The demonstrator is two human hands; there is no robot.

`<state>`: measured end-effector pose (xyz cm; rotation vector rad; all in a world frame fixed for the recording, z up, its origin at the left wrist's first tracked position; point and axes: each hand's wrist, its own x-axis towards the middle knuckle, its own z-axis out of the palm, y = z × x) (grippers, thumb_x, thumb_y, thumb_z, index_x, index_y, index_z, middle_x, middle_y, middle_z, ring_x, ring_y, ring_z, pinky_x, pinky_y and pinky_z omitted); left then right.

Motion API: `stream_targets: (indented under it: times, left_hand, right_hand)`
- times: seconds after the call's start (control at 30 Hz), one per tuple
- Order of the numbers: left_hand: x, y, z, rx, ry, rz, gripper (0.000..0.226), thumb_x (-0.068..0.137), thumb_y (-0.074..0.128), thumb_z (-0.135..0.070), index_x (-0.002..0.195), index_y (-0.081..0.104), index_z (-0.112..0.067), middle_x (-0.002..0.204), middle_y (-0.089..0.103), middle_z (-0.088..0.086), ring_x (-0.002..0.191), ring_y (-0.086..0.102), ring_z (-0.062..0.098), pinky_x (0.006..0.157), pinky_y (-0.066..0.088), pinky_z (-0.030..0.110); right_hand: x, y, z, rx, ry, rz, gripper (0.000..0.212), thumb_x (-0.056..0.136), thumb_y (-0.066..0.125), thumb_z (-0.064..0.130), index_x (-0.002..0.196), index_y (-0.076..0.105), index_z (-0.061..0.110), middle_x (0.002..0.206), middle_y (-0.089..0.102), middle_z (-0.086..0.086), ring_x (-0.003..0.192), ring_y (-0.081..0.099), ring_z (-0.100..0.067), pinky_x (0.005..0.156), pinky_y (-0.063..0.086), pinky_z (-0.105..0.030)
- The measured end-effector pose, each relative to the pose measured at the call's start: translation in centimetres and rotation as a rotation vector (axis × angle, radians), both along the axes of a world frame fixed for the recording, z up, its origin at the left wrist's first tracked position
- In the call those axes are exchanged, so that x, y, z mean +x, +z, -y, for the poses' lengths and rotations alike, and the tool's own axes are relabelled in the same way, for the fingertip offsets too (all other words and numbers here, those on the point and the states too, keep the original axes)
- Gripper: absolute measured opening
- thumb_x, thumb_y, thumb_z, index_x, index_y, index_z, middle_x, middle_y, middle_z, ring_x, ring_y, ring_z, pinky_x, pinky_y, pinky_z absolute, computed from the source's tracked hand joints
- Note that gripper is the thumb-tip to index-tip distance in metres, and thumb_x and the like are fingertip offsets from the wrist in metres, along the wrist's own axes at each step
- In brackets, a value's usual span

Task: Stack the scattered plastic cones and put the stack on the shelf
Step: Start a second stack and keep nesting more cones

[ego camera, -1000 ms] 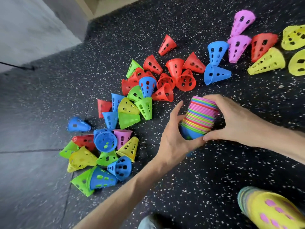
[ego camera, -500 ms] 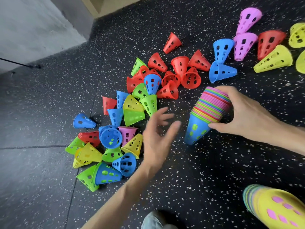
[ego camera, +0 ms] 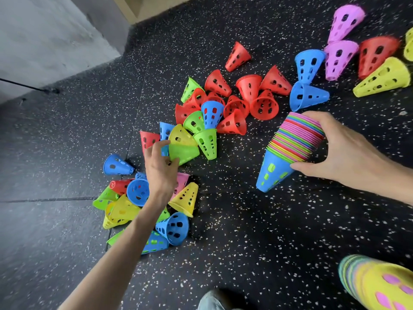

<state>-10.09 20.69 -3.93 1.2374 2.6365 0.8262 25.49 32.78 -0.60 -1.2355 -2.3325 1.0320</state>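
My right hand (ego camera: 342, 148) grips a stack of nested cones (ego camera: 288, 151) with many coloured rims and a blue cone outermost, tilted with its tip on the floor. My left hand (ego camera: 159, 168) is stretched over the heap of loose cones, its fingertips touching a green cone (ego camera: 183, 152) that lies under a yellow-green one (ego camera: 180, 136). Scattered red cones (ego camera: 248, 95), blue cones (ego camera: 308, 97) and pink cones (ego camera: 338, 57) lie across the black floor. The shelf is not in view.
A second, longer stack with a yellow cone outermost (ego camera: 380, 285) lies at the bottom right. A grey wall (ego camera: 44, 36) stands at the upper left, with a pale wooden edge (ego camera: 134, 7) beyond it. A shoe tip (ego camera: 214, 300) shows at the bottom.
My left hand let go of the stack and moved left to the heap, reaching the green cone. The right hand kept the stack, now leaning on its tip.
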Motion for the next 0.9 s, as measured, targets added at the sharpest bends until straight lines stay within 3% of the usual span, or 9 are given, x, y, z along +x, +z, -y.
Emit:
stream_targets:
  times: [0.1, 0.23, 0.37, 0.5, 0.63, 0.7, 0.77, 0.83, 0.9]
  left_hand:
    - [0.6, -0.4, 0.3, 0.141, 0.050, 0.114, 0.044, 0.091, 0.071, 0.001, 0.130, 0.059, -0.015, 0.109, 0.071, 0.006, 0.083, 0.065, -0.001, 0.073, 0.052, 0.009]
    - [2.5, 0.6, 0.6, 0.286, 0.009, 0.211, 0.034, 0.095, 0.070, -0.005, 0.126, 0.064, -0.017, 0.091, 0.074, -0.006, 0.081, 0.066, -0.005, 0.077, 0.048, 0.009]
    - [5.6, 1.1, 0.9, 0.234, -0.172, 0.234, 0.021, 0.098, 0.068, -0.017, 0.106, 0.075, -0.035, 0.098, 0.073, -0.019, 0.098, 0.066, 0.011, 0.085, 0.051, 0.031]
    - [10.0, 0.0, 1.3, 0.117, -0.422, 0.244, 0.026, 0.095, 0.072, -0.015, 0.099, 0.073, -0.041, 0.097, 0.066, -0.024, 0.101, 0.054, 0.000, 0.087, 0.041, 0.022]
    - [12.9, -2.6, 1.6, 0.096, -0.547, 0.284, 0.028, 0.088, 0.078, -0.012, 0.101, 0.073, -0.036, 0.115, 0.059, -0.018, 0.114, 0.058, 0.006, 0.095, 0.044, 0.020]
    - [13.7, -3.3, 1.7, 0.068, -0.505, 0.370, 0.036, 0.085, 0.082, -0.012, 0.114, 0.070, -0.030, 0.129, 0.055, -0.013, 0.123, 0.054, 0.006, 0.097, 0.045, 0.019]
    - [14.5, -3.6, 2.2, 0.038, -0.449, 0.523, 0.061, 0.082, 0.086, -0.014, 0.134, 0.057, -0.029, 0.135, 0.054, -0.014, 0.123, 0.055, 0.003, 0.095, 0.047, 0.015]
    - [15.3, -3.6, 2.6, 0.032, -0.411, 0.643, 0.073, 0.081, 0.087, -0.016, 0.141, 0.047, -0.032, 0.132, 0.059, -0.016, 0.117, 0.060, 0.001, 0.091, 0.048, 0.012]
    - [15.8, -3.4, 2.9, 0.048, -0.398, 0.645, 0.076, 0.082, 0.087, -0.019, 0.142, 0.043, -0.033, 0.129, 0.062, -0.016, 0.114, 0.063, 0.000, 0.089, 0.047, 0.010]
  right_hand:
    - [0.0, 0.0, -0.1, -0.008, 0.005, -0.009, 0.096, 0.070, 0.087, 0.038, 0.146, 0.030, 0.029, 0.126, 0.043, 0.017, 0.108, 0.043, 0.000, 0.095, 0.033, -0.025]
    - [0.2, 0.4, -0.3, -0.004, -0.032, -0.031, 0.094, 0.071, 0.088, 0.034, 0.146, 0.033, 0.027, 0.123, 0.043, 0.018, 0.103, 0.039, 0.007, 0.094, 0.031, -0.023]
    - [0.5, 0.8, -1.1, -0.019, -0.119, -0.097, 0.091, 0.070, 0.088, 0.033, 0.144, 0.035, 0.028, 0.126, 0.049, 0.013, 0.111, 0.047, -0.005, 0.095, 0.034, -0.027]
    - [1.1, 0.8, -1.7, -0.029, -0.170, -0.119, 0.092, 0.071, 0.087, 0.032, 0.146, 0.034, 0.029, 0.129, 0.048, 0.015, 0.113, 0.046, -0.004, 0.096, 0.034, -0.026]
    - [1.7, 0.4, -1.4, -0.027, -0.178, -0.084, 0.093, 0.071, 0.087, 0.034, 0.147, 0.033, 0.028, 0.127, 0.047, 0.014, 0.113, 0.045, -0.004, 0.096, 0.033, -0.025]
    - [1.9, 0.0, -1.1, -0.037, -0.173, -0.065, 0.093, 0.071, 0.087, 0.033, 0.147, 0.033, 0.028, 0.127, 0.045, 0.016, 0.111, 0.043, 0.000, 0.095, 0.032, -0.022]
    - [2.0, -0.3, -0.7, -0.041, -0.167, -0.044, 0.093, 0.071, 0.087, 0.034, 0.147, 0.032, 0.028, 0.126, 0.044, 0.017, 0.110, 0.042, 0.002, 0.094, 0.031, -0.020]
    - [2.0, -0.5, -0.4, -0.042, -0.165, -0.039, 0.093, 0.072, 0.087, 0.034, 0.146, 0.032, 0.029, 0.125, 0.044, 0.017, 0.107, 0.041, 0.006, 0.092, 0.029, -0.016]
    - [1.7, -0.6, -0.2, -0.057, -0.162, -0.035, 0.093, 0.073, 0.087, 0.032, 0.147, 0.031, 0.029, 0.124, 0.043, 0.018, 0.105, 0.039, 0.007, 0.091, 0.028, -0.015]
